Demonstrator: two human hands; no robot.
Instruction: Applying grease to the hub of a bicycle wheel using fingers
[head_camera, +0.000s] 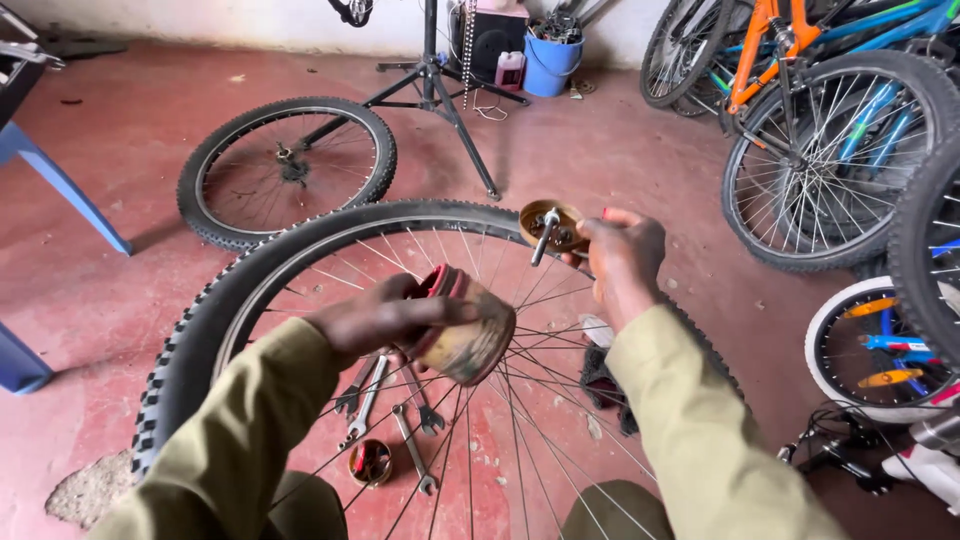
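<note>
We see the left hand (385, 318) closed around a grimy round tin (465, 325), held tilted above the spokes of the upright bicycle wheel (215, 310). The right hand (622, 262) grips a small round lid (551, 225) and a metal axle (545, 238) — fingers curled shut — just beyond the tin. Below, on the red floor (120, 270), lie several wrenches (412, 445) beside a small cup (370, 462).

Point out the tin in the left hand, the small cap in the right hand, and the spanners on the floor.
Tin (468, 338): head view, on its grimy side wall.
Small cap (556, 222): head view, on its inner face by the axle.
Spanners (412, 450): head view, on one spanner's shaft, seen through the spokes.
</note>
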